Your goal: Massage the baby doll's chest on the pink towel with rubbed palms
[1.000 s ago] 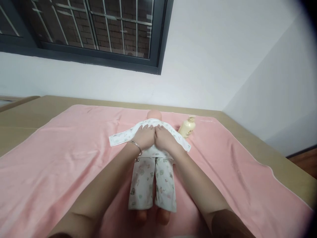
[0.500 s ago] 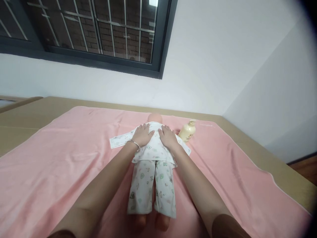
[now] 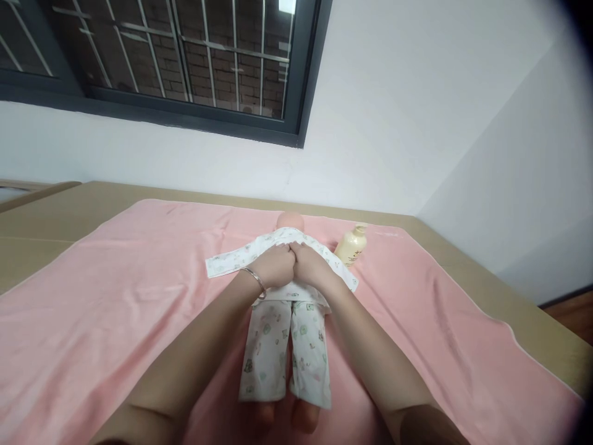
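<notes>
A doll in a white patterned shirt [image 3: 287,235] and matching trousers [image 3: 266,352] lies on a pink sheet. Its bald head [image 3: 290,220] points away from me and its feet [image 3: 304,417] towards me. Above the middle of the shirt, my left hand [image 3: 274,266] is closed with its fingers curled under. My right hand [image 3: 311,264] is closed too, its knuckles touching those of the left. What the fingers hold, if anything, is hidden from view. A bracelet [image 3: 256,281] circles my left wrist.
The pink sheet [image 3: 152,278] covers most of a tan surface [image 3: 542,340]. Beside the doll's right-hand sleeve stands a tilted, cream-coloured pump bottle [image 3: 351,246]. A white wall [image 3: 370,123] and a dark-framed, barred window [image 3: 185,55] rise behind.
Both hands lay flat and spread on the shirt, apart from each other. They have since curled closed and come together at its middle. The doll and bottle look unmoved.
</notes>
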{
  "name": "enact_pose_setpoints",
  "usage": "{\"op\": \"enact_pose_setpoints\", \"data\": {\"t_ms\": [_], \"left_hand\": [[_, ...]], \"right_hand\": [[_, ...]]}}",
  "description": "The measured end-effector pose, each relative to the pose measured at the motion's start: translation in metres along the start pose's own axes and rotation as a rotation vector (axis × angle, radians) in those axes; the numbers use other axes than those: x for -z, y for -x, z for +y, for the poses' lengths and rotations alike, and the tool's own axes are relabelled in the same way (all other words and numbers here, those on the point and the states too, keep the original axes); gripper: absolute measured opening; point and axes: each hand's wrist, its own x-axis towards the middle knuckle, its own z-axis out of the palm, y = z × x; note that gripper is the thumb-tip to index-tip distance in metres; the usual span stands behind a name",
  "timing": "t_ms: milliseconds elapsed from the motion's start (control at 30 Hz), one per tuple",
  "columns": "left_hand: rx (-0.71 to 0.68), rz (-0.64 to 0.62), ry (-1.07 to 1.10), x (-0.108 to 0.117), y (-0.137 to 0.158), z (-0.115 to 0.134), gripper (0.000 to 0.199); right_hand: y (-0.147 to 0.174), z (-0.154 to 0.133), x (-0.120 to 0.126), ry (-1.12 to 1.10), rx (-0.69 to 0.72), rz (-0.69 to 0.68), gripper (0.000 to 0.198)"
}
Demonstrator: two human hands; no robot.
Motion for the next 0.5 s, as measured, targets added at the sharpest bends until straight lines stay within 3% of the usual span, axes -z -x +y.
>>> {"op": "enact_pose_setpoints", "data": {"t_ms": [233, 333, 500], "left_hand": [[0.083, 0.207, 0.006, -0.036, -0.028, -0.023, 0.056], [0.184, 0.248, 0.081, -0.050, -0.035, -0.034, 0.058], [0.297, 0.276, 0.158, -0.058, -0.038, -0.040, 0.063]], "right_hand": [[-0.024, 0.034, -0.023, -0.080, -0.081, 0.164, 0.053], [-0.029, 0.043, -0.033, -0.084, -0.100, 0.226, 0.054], [-0.031, 0.045, -0.036, -0.058, -0.133, 0.215, 0.056]]}}
